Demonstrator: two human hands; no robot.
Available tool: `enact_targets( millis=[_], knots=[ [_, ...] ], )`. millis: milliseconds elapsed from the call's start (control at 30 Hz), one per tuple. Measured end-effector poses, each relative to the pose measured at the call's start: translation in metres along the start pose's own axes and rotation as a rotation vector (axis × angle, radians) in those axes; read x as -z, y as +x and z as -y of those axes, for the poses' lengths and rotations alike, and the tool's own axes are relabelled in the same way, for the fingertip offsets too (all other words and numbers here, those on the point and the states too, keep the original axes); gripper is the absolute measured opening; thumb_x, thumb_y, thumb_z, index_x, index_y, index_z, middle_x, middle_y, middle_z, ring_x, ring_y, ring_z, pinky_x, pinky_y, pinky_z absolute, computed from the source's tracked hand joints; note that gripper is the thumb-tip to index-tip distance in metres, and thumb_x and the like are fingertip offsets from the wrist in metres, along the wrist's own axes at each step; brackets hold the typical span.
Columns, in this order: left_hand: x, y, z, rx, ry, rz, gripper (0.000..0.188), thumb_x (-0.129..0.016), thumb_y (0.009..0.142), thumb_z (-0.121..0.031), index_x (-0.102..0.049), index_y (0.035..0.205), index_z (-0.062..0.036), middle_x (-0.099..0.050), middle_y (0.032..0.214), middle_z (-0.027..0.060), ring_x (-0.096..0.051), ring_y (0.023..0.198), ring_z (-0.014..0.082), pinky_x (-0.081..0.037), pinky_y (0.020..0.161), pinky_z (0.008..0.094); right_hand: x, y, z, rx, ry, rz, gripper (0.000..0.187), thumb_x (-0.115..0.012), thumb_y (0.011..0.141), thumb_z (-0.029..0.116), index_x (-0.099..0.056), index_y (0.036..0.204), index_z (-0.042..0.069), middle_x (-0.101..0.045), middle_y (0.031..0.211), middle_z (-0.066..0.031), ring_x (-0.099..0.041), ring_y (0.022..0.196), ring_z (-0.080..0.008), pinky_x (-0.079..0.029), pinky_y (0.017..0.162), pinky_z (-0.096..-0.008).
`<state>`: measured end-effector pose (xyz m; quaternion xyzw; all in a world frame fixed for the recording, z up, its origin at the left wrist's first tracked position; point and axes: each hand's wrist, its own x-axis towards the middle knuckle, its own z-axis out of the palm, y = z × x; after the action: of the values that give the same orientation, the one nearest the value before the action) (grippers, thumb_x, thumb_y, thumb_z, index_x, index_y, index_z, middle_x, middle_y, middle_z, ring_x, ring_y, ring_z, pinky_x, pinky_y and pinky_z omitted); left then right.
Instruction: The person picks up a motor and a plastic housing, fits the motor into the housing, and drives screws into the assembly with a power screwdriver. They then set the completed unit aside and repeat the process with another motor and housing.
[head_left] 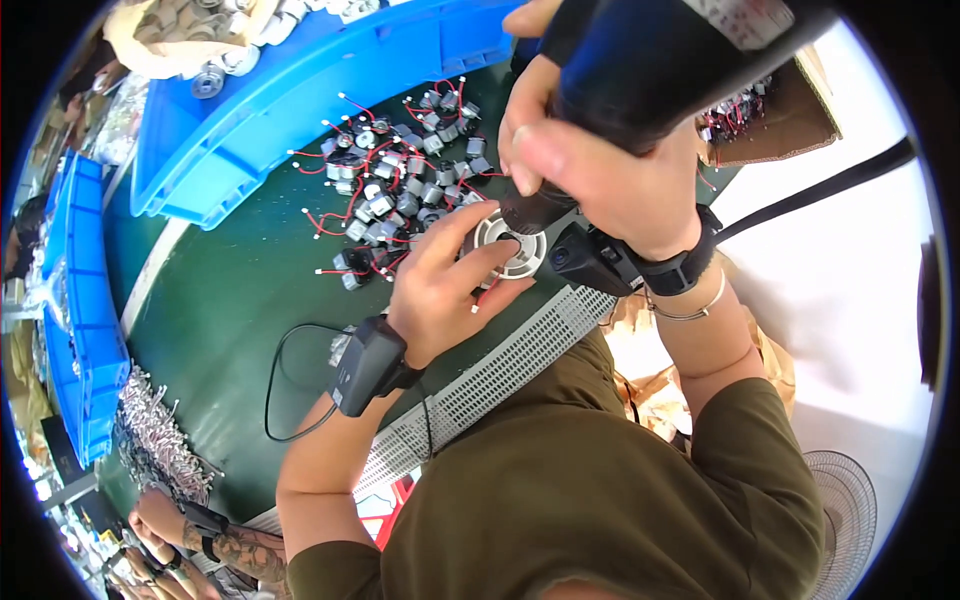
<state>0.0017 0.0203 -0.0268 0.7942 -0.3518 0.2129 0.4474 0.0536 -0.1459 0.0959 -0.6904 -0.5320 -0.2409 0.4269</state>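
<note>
My right hand (625,185) is wrapped round a black power screwdriver (640,75), which slants down from the upper right. Its nose meets or hovers just over a round white plastic housing (532,258); the tip itself is hidden. With thumb and fingers, my left hand (440,285) grips that housing from the left, near the table's front edge. A short red wire shows beneath it. Just beyond my left hand lies a pile of small grey motors (410,190) with red leads and white plugs. Both wrists wear black strapped devices.
A long blue bin (310,105) stands behind the motors, another blue bin (95,320) at the left. White-ended wires (160,430) heap at lower left near a co-worker's hand (160,515). A cardboard box (800,125) sits upper right. A perforated strip (500,370) edges the green table (230,300).
</note>
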Motion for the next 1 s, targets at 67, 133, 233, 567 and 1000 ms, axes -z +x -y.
enact_targets(
  millis=[67,133,233,567,1000],
  knots=[
    [0.006,-0.004,-0.003,0.108,-0.025,-0.009,0.033,-0.082,0.06,-0.011,-0.067,0.089,-0.0055,-0.057,0.112,0.0139,-0.061,0.091,0.0293,-0.053,0.072,0.0347,-0.009,0.022,0.031,-0.722,0.554,-0.459,0.055,-0.067,0.072,-0.004,-0.04,0.12,-0.007,-0.059,0.072,-0.0061,-0.057,0.061,-0.0142,-0.046,0.057,-0.0243],
    [0.029,0.005,-0.016,0.164,0.018,-0.053,0.037,-0.082,0.06,-0.011,-0.065,0.093,-0.0052,-0.06,0.109,0.0147,-0.062,0.09,0.0284,-0.052,0.075,0.0352,0.001,0.038,0.029,-0.587,0.603,-0.667,0.046,-0.067,0.078,0.009,-0.045,0.115,-0.007,-0.058,0.067,-0.0071,-0.057,0.058,-0.0137,-0.047,0.053,-0.024],
    [0.107,0.003,0.004,0.312,0.389,-0.185,0.044,-0.08,0.064,-0.011,-0.061,0.103,-0.0031,-0.063,0.1,0.016,-0.063,0.088,0.0245,-0.051,0.078,0.0331,0.007,0.037,-0.005,-0.57,0.292,-0.509,0.035,-0.072,0.079,0.022,-0.054,0.097,-0.001,-0.058,0.066,-0.0049,-0.057,0.057,-0.0121,-0.046,0.051,-0.0215],
    [0.305,-0.111,0.099,0.672,0.997,-0.027,0.067,-0.071,0.078,-0.039,-0.048,0.125,0.0028,-0.053,0.122,0.0234,-0.051,0.115,0.0331,-0.037,0.097,0.0371,-0.058,-0.03,-0.045,-0.378,-0.326,0.201,0.025,-0.064,0.079,0.011,-0.056,0.101,0.001,-0.058,0.097,-0.0166,-0.057,0.089,-0.032,-0.048,0.079,-0.0363],
    [0.223,0.172,0.181,0.471,0.746,0.661,0.042,-0.065,0.081,-0.028,-0.06,0.113,-0.0022,-0.064,0.104,0.0186,-0.062,0.099,0.0267,-0.048,0.083,0.0347,-0.054,-0.022,-0.06,-0.675,-0.502,0.497,0.024,-0.061,0.072,0.007,-0.057,0.095,0.005,-0.057,0.09,-0.012,-0.059,0.076,-0.0325,-0.049,0.065,-0.039]
  ],
)
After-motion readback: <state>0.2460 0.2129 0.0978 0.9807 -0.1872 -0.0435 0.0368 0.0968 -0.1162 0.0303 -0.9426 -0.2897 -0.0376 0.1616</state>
